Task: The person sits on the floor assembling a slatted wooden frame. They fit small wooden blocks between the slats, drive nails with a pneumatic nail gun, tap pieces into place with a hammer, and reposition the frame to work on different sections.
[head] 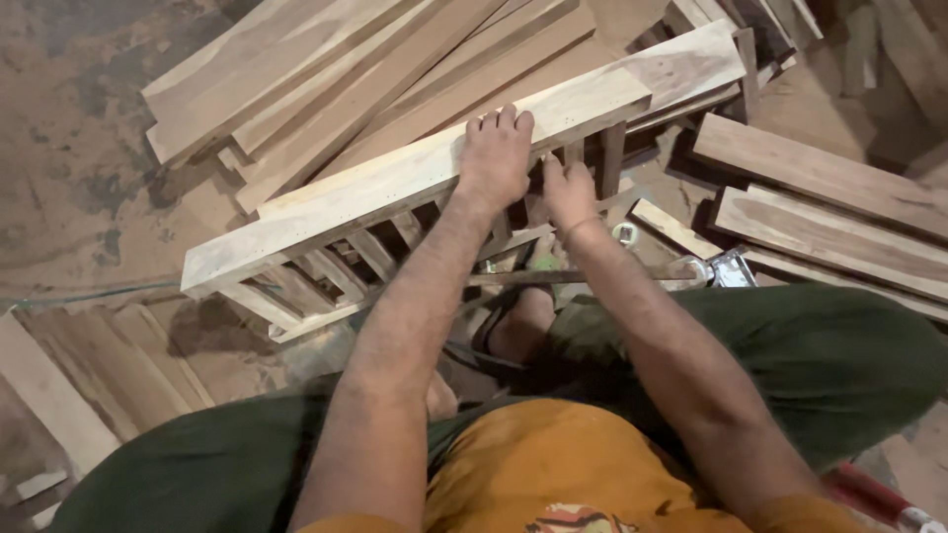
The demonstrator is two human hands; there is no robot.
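- Left hand (497, 156): palm flat on the top rail of a slatted wooden frame (395, 188), fingers spread over its far edge, pressing rather than gripping.
- Right hand (570, 192): tucked just under that rail among the slats; whether it grasps anything cannot be told.
- Frame: lies tilted across the dirt floor (69, 148), directly before the seated person's knees.
- Loose planks (326, 69): heaped behind the frame.
- More boards (829, 212): stacked at right.
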